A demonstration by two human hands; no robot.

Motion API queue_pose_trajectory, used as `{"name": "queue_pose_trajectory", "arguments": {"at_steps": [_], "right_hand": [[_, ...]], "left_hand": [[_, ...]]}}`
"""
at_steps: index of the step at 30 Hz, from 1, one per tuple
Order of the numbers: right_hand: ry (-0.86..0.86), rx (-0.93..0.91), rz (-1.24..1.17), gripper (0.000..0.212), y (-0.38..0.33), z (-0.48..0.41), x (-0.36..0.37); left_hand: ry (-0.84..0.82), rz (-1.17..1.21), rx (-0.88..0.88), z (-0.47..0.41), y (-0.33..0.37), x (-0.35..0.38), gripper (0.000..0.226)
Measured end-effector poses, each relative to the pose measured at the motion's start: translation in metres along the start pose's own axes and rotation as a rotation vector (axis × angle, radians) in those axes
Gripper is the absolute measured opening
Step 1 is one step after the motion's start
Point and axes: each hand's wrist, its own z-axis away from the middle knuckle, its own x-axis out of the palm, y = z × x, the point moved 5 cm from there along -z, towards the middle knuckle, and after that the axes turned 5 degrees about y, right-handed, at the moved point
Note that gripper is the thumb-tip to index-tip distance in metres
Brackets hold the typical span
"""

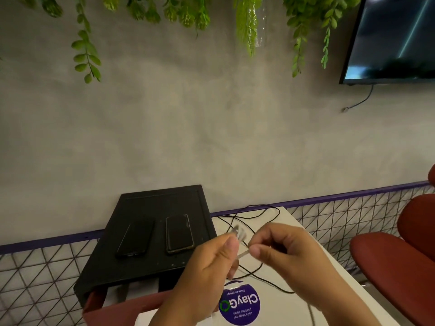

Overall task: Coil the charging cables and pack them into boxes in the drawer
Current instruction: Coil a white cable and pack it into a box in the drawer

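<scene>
- The left hand (209, 264) has its fingers curled, with thumb and forefinger pinching one part of a pale cable (242, 254).
- The right hand (292, 250) is also curled, and its thumb and forefinger pinch the same cable just beside the left fingers. A short straight run of cable spans the gap between them.
- Just beyond the left fingertips, more of the pale cable rises in a blur. Its shape cannot be made out.
- A black cable (279, 287) lies loose on the white counter (277, 314), looping beyond and beneath both sets of fingers.
- On the counter, below the fingers and nearer the person, is a round purple sticker (240, 307). Seen upside down, it reads "ClayGo", "Clean as you go" and "Let's keep our pantries clean".
- A black cabinet (160, 201) stands to the left of the left fingers.
- Two dark phones lie flat side by side on its top, one (135, 238) farther from the fingers and one (179, 234) nearer.
</scene>
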Motion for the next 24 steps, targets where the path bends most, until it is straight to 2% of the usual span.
{"name": "queue_pose_trajectory", "arguments": {"at_steps": [4, 6, 9, 11, 13, 15, 20, 24], "right_hand": [[0.137, -0.101, 0.020, 0.022, 0.003, -0.001, -0.005], [0.179, -0.190, 0.052, 0.012, 0.001, -0.001, -0.005], [0.120, -0.250, 0.122, 0.038, 0.004, -0.002, 0.000], [0.051, -0.224, 0.179, 0.041, 0.006, -0.003, 0.004], [0.035, -0.233, 0.275, 0.032, 0.003, -0.002, 0.008], [0.051, -0.236, 0.405, 0.017, 0.002, -0.004, 0.009], [0.113, -0.159, 0.583, 0.006, 0.010, -0.004, 0.011], [0.156, -0.037, 0.520, 0.015, 0.018, -0.007, 0.009]], "left_hand": [[-0.124, 0.140, -0.090, 0.000, 0.006, 0.005, 0.041], [-0.175, 0.238, -0.123, 0.000, 0.007, 0.008, 0.032], [-0.177, 0.338, -0.175, 0.001, 0.005, 0.005, 0.035], [-0.179, 0.428, -0.188, 0.002, 0.005, 0.005, 0.038], [-0.158, 0.485, -0.193, 0.002, 0.005, 0.004, 0.037], [-0.124, 0.493, -0.195, 0.000, 0.004, 0.003, 0.032], [-0.041, 0.400, -0.198, -0.001, -0.001, 0.001, 0.036], [-0.044, 0.300, -0.167, 0.000, 0.002, 0.006, 0.036]]}}
